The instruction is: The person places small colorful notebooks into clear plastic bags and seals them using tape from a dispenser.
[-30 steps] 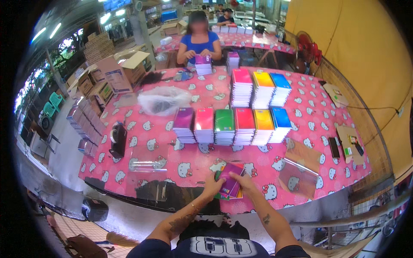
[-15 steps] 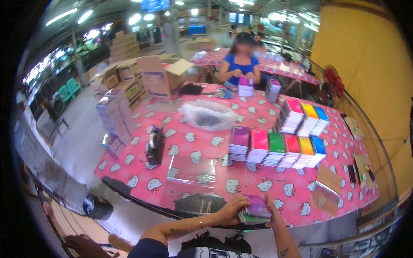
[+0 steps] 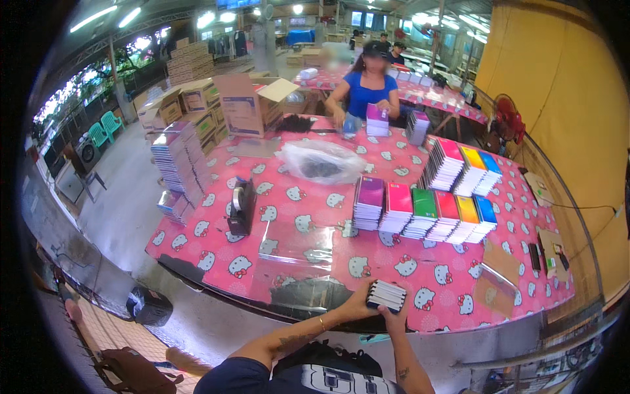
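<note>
Near the table's front edge I hold a small stack of notebooks [image 3: 387, 295], its white page edges turned upward. My left hand [image 3: 357, 303] is closed on the stack's left side. My right hand [image 3: 395, 318] grips it at the near right. Just beyond stand neat colour-sorted notebook piles: purple [image 3: 369, 203], pink [image 3: 398, 207], green [image 3: 422, 213], and more in red, yellow and blue. A clear plastic sheet [image 3: 296, 244] lies flat to the left of my hands, with a black tape dispenser [image 3: 241, 207] past it.
A crumpled clear plastic bag [image 3: 320, 163] lies mid-table. Across from me a person in blue [image 3: 371, 98] touches a purple-topped notebook pile [image 3: 377, 121]. Cardboard boxes [image 3: 243, 108] and tall notebook stacks [image 3: 176, 164] stand left. At right are a cardboard piece [image 3: 493, 295] and a red fan [image 3: 506, 118].
The stack in my hands has been tipped from purple cover up to page edges up. The person opposite has moved one hand off the purple pile, toward the left.
</note>
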A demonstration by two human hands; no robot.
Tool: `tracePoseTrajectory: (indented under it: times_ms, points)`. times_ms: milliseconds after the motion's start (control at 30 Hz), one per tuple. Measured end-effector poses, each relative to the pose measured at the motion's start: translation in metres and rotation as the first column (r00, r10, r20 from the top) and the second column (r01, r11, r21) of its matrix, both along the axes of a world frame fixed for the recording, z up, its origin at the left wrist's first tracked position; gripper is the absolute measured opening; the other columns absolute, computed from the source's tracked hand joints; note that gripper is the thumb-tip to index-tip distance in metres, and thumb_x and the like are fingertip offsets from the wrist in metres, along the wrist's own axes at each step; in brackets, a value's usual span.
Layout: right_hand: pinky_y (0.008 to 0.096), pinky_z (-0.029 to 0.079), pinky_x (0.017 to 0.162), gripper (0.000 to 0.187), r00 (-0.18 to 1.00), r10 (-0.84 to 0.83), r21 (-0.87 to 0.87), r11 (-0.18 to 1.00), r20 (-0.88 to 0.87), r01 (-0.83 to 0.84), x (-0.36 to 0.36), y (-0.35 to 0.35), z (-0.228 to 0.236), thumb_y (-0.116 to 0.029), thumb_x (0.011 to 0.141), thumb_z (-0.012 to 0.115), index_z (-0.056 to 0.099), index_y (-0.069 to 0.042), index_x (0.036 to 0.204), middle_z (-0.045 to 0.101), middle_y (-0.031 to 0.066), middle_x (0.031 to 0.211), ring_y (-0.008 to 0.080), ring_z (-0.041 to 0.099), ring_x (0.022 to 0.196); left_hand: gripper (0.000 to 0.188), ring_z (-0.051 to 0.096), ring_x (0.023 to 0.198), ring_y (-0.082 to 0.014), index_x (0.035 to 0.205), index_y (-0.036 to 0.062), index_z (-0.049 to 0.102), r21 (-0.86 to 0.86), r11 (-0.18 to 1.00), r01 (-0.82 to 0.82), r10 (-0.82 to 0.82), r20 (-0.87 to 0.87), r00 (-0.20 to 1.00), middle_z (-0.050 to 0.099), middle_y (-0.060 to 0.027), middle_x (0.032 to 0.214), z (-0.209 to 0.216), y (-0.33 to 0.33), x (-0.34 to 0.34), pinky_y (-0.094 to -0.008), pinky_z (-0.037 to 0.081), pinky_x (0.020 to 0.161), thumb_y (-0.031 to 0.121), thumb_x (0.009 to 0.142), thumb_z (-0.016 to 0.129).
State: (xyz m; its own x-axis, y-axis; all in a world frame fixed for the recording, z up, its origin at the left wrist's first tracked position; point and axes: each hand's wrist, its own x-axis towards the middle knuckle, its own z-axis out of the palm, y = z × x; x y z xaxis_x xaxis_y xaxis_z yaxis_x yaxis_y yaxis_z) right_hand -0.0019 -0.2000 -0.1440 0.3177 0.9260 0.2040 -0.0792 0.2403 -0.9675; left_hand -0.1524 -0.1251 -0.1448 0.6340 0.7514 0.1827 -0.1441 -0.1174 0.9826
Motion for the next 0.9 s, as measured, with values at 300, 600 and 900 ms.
tracePoseTrajectory:
  times_ms: [300,600,900]
  points:
    - [0.0377,0.048,0.102,0.088,0.961,0.147,-0.085,0.988,0.234,-0.131,0.015,0.004,-0.008,-0.011,0.066,0.093,0.041,-0.003,0.136,0.062,0.0118,0.124,0.0215,0.06,0.117,0.112,0.037,0.141,-0.033,0.153,-0.0012,0.016,0.195,0.966,0.17,-0.074,-0.418,0.906,0.041,-0.0232,0.147,0.015,0.026,-0.032,-0.0437,0.03,0.117,0.028,0.072,0.088]
    - [0.0359,0.052,0.095,0.077,0.685,0.174,-0.1,0.935,-0.707,-0.341,0.05,0.028,-0.092,-0.007,0.074,0.087,0.042,-0.003,0.136,0.059,0.0102,0.123,0.0188,0.061,0.11,0.105,0.029,0.145,-0.0443,0.148,-0.009,0.031,0.785,0.519,0.338,0.345,-0.554,0.758,0.032,-0.03,0.154,0.096,-0.029,0.035,-0.0556,0.023,0.119,0.044,0.073,0.081]
    - [0.0367,0.05,0.096,0.076,0.921,0.276,-0.087,0.961,0.274,-0.262,0.014,0.026,-0.002,-0.01,0.07,0.088,0.048,-0.005,0.134,0.063,0.0089,0.117,0.0208,0.062,0.11,0.065,0.062,0.097,-0.0364,0.106,0.0016,0.057,0.774,0.586,0.241,0.438,-0.553,0.709,0.063,-0.0169,0.101,0.099,0.004,-0.016,-0.0471,0.048,0.084,0.047,0.069,0.084]
